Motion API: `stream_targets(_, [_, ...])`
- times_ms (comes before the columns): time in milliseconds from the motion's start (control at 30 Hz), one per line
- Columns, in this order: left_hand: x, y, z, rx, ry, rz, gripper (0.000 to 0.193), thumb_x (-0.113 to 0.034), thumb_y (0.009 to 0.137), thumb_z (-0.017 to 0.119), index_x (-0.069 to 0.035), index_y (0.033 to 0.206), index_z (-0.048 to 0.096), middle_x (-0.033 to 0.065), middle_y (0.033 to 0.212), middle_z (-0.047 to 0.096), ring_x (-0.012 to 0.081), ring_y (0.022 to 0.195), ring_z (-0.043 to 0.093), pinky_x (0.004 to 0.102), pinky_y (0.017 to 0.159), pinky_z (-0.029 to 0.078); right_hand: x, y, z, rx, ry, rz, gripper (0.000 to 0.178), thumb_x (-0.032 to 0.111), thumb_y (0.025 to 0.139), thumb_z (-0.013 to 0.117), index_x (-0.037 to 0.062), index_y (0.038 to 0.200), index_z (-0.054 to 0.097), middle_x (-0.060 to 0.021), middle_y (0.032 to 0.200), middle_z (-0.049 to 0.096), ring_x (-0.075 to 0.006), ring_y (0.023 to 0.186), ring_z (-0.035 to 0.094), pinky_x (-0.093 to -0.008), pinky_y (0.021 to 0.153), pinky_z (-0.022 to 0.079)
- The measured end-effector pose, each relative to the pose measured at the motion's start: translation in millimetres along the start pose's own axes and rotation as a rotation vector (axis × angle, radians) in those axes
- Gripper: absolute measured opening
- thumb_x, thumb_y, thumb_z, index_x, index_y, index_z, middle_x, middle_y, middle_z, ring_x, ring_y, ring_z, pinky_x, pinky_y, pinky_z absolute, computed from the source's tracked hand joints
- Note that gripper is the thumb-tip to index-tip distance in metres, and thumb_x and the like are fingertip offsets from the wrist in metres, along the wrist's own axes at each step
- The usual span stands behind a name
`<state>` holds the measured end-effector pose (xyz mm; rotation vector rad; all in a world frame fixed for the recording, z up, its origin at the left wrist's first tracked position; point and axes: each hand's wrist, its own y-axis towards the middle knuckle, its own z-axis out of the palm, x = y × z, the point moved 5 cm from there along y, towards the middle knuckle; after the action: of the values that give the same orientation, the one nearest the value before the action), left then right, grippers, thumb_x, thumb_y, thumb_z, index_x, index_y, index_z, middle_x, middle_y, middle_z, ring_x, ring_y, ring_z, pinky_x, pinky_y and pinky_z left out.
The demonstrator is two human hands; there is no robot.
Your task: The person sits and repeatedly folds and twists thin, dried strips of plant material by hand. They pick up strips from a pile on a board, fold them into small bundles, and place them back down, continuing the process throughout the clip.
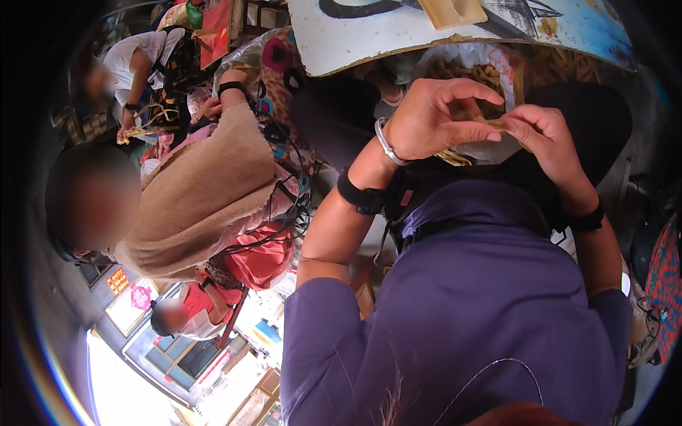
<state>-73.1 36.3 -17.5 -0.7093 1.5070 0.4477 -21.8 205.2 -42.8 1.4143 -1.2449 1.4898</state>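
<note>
My left hand [430, 119] and my right hand [548, 138] meet over my lap. Between them is a short, thin yellowish-brown strip [495, 123]; I cannot make out what it is made of. The right thumb and fingers pinch one end. The left thumb presses against the other, with the index finger arched above and part of the strip hidden behind the fingers. Below and beyond my hands, a whitish plastic bag [490, 151] lies open between my legs, with many similar brown strips [565, 65] in and around it.
A white painted board [369, 46] juts over the bag, a flat tan piece [453, 10] on it. At my left sits a person under a brown cloth [206, 192], close to my arm. Another person [135, 67] farther off handles strips. Dark cables [302, 206] hang beside me.
</note>
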Motion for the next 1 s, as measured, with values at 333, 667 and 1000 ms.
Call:
stream_targets(333, [8,-16,-20,0.063,-0.062,-0.262,0.025,-0.023,0.096,0.059,0.001,0.095,0.067,0.0038,0.077,0.068,0.0085,0.065,0.063,0.0194,0.06,0.05,8,-4,-30,-0.066,-0.057,-0.01,0.021,0.016,0.092,0.062,-0.0041,0.088,0.068,-0.0006,0.07,0.061,-0.0044,0.064,0.049,-0.0211,0.058,0.039])
stream_targets(667, [10,25,7,0.265,-0.759,-0.325,0.055,-0.041,0.103,0.036,0.008,0.108,0.061,0.0175,0.084,0.067,0.0242,0.07,0.068,0.0334,0.07,0.058,10,16,-30,0.057,-0.086,-0.011,0.023,0.017,0.091,0.062,-0.0056,0.086,0.067,-0.0042,0.07,0.064,-0.0076,0.066,0.056,-0.0234,0.061,0.044])
stream_targets(1000, [0,31,-26,-0.093,-0.366,-0.19,0.013,-0.003,0.085,0.07,0.003,0.095,0.066,0.0098,0.08,0.069,0.0147,0.066,0.067,0.0234,0.063,0.055,20,39,-49,0.0,-0.095,-0.101,0.017,0.008,0.088,0.066,-0.0045,0.1,0.067,-0.0027,0.083,0.066,-0.0068,0.072,0.056,-0.0216,0.065,0.046])
